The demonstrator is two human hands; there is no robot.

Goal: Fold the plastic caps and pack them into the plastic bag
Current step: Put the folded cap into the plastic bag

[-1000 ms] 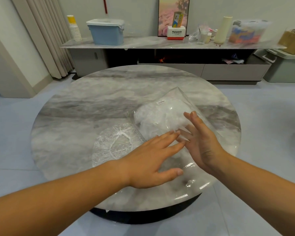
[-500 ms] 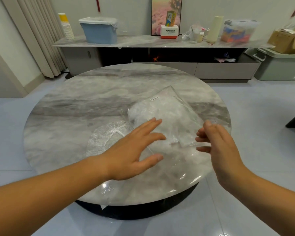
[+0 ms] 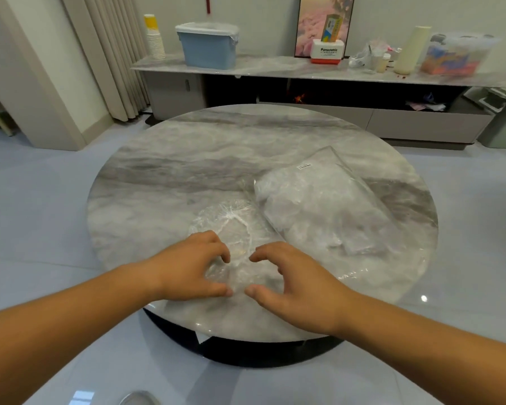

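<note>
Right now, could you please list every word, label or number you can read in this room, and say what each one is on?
"Panasonic": on the front of the white and red box on the sideboard.
Smaller print under that word: too small to read.
Print on the yellow and blue box standing behind it: blurred, unreadable.
Print on the white label on the plastic bag: too small to read.

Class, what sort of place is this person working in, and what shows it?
Probably a home living room: a round marble table, a long low cabinet against the wall and floor-length curtains.
</note>
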